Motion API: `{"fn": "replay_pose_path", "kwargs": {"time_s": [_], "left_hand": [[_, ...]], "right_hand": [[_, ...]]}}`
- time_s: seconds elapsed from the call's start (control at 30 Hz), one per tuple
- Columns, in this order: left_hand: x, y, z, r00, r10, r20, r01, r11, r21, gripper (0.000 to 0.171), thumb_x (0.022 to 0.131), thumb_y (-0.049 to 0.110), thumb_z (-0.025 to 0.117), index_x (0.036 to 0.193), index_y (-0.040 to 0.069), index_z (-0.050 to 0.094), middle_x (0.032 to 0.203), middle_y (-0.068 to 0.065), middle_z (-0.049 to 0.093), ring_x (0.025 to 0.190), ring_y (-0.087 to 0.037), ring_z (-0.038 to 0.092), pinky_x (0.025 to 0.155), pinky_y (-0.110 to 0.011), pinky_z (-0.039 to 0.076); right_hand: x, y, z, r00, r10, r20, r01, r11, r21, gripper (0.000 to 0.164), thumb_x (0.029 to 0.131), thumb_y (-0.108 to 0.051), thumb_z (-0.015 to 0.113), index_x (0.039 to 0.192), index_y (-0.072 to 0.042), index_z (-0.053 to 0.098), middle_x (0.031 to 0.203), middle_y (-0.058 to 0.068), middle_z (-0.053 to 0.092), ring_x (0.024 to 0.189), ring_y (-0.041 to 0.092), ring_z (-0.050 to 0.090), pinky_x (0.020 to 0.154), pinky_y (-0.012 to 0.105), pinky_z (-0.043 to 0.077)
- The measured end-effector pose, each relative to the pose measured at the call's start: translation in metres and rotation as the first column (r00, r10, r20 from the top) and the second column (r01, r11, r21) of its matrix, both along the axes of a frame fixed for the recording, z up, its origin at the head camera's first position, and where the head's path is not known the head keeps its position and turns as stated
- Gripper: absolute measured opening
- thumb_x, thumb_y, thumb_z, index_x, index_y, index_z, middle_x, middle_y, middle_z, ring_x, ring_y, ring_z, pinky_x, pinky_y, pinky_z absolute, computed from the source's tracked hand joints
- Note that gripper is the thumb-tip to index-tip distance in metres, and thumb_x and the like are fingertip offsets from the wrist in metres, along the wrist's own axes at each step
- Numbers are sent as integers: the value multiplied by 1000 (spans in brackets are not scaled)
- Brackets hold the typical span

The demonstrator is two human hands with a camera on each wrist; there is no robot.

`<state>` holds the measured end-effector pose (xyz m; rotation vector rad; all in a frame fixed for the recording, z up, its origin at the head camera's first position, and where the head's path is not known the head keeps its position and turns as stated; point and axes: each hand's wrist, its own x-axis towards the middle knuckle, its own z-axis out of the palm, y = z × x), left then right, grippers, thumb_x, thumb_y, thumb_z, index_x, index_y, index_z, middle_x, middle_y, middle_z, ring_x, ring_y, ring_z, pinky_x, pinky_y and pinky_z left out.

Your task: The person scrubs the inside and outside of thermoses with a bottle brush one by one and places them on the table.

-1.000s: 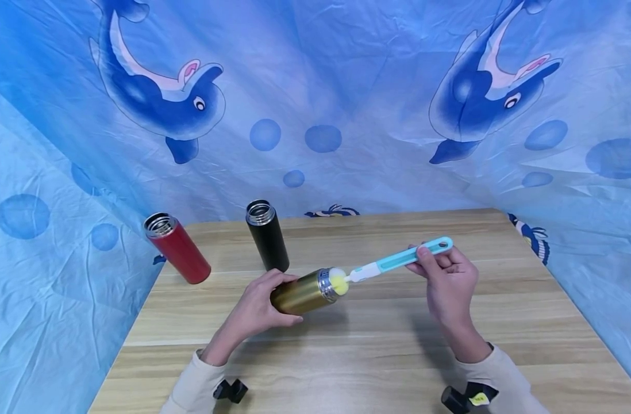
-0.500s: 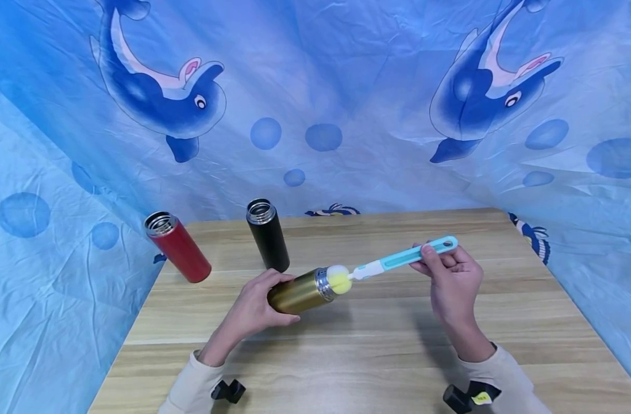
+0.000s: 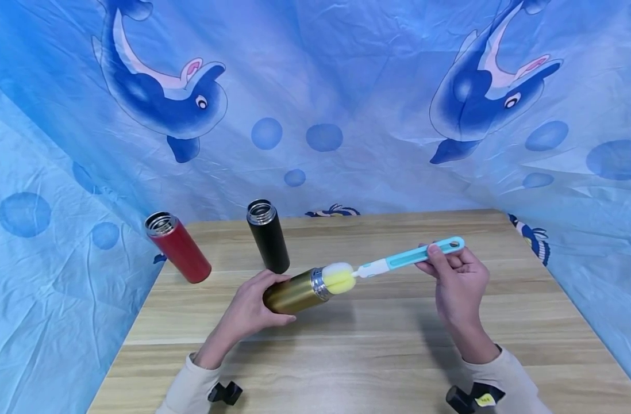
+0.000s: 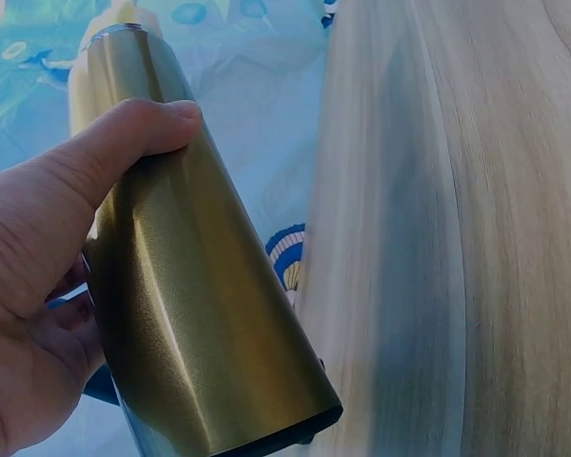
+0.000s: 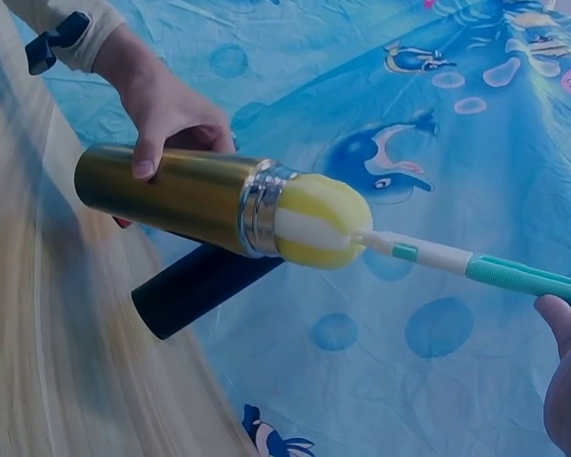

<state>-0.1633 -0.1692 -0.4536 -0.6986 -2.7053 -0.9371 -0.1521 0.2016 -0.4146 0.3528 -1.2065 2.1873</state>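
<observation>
Sponge [image 3: 339,279] in the head view bulges well beyond the steel collar [image 3: 320,283] of the gold bottle [image 3: 292,293], where 1.0 s ago only its tip end showed. Right hand [image 3: 459,290] has drifted to the right, pinching the turquoise handle [image 3: 424,254] near its looped end; left hand [image 3: 254,307] has slid slightly the other way, gripping the bottle's body. The pull looks like a withdrawal of the brush, and I judge it nearly out. Black bottle [image 3: 269,241] and red bottle [image 3: 183,250], the other 2, have not shifted at the back left of the table [image 3: 398,345]; their mouths are uncapped.

In the left wrist view, the thumb lies across the gold body, which is tilted and appears raised off the tabletop; the other fingers are mostly hidden.

In the right wrist view, the yellow-and-white sponge fills the mouth, its inner end at the rim. Whether any part remains inside, I cannot tell. Just the thumb side of the right hand shows, against the handle.
</observation>
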Motion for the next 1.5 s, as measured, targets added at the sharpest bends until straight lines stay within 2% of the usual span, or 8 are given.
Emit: {"fn": "replay_pose_path", "kwargs": {"time_s": [0.1, 0.27, 0.43, 0.73, 1.07, 1.5], "left_hand": [[0, -1, 0, 1000, -6, -8, 6, 1000, 7, 71, 60, 34, 100, 124, 24, 69, 111, 11, 64, 90, -8, 58, 75, -31, 54], [-1, -1, 3, 1000, -9, -12, 9, 1000, 21, 71, 61, 36, 99, 124, 24, 69, 111, 12, 63, 89, -8, 58, 75, -31, 54], [-1, -1, 3, 1000, -11, -11, 11, 1000, 13, 71, 60, 33, 100, 124, 22, 70, 110, 11, 64, 89, -9, 58, 75, -31, 54], [0, -4, 6, 1000, -6, 0, 6, 1000, 3, 72, 61, 33, 99, 126, 22, 69, 113, 9, 65, 91, -10, 59, 76, -32, 54], [-1, -6, 8, 1000, -11, -14, 10, 1000, -12, 73, 61, 36, 99, 126, 20, 70, 113, 7, 67, 90, -10, 60, 76, -33, 55], [-4, -12, 6, 1000, -25, -14, 25, 999, -42, 75, 61, 35, 99, 128, 17, 70, 112, 6, 67, 89, -10, 60, 75, -32, 55]], "right_hand": [[0, 2, 1, 1000, 7, -12, -7, 1000, -22, 10, 92, 17, 62, 100, 21, 61, 91, 25, 75, 83, 26, 77, 68, 33, 61], [0, 4, 4, 996, 49, -76, -55, 996, -75, 12, 92, 21, 58, 102, 26, 56, 92, 29, 73, 84, 30, 77, 69, 34, 60], [2, 6, 3, 997, 41, -70, -45, 997, -57, 13, 92, 21, 57, 103, 27, 55, 93, 29, 73, 85, 30, 77, 70, 34, 60], [3, 9, 6, 988, 71, -139, -79, 995, -53, 13, 92, 24, 52, 104, 28, 55, 93, 30, 73, 87, 32, 76, 72, 34, 60], [1, 11, 5, 985, 56, -165, -77, 990, -121, 11, 93, 23, 51, 102, 28, 54, 90, 29, 72, 83, 33, 77, 69, 34, 60], [1, 10, 0, 982, 60, -178, -83, 989, -124, 10, 93, 25, 49, 101, 29, 54, 89, 30, 72, 84, 34, 76, 70, 34, 60]]}}
